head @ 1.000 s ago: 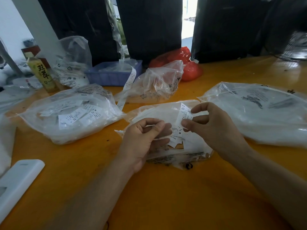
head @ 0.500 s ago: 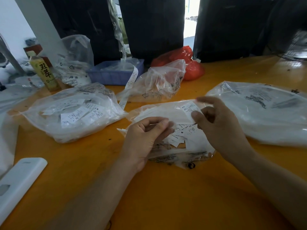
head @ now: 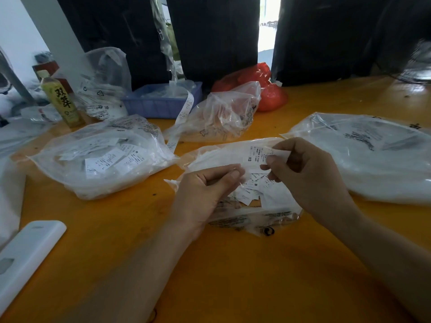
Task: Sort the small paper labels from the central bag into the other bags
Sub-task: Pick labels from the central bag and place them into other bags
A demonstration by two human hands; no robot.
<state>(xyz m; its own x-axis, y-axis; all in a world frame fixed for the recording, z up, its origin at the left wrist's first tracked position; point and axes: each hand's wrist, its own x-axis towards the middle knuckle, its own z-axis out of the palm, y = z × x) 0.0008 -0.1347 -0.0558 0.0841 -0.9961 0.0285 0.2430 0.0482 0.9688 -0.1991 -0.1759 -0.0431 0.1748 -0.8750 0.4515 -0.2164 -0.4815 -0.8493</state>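
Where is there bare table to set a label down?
Bare orange table lies in front of the central bag, between the two forearms, and between the white device and the left bag. The back is crowded: bottle, blue tray, crumpled bag, red bag.

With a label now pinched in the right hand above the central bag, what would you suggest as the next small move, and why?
Probably read its size mark, then carry it to the matching bag: the right hand pinches a label lifted clear of the central bag, with filled bags left and right.
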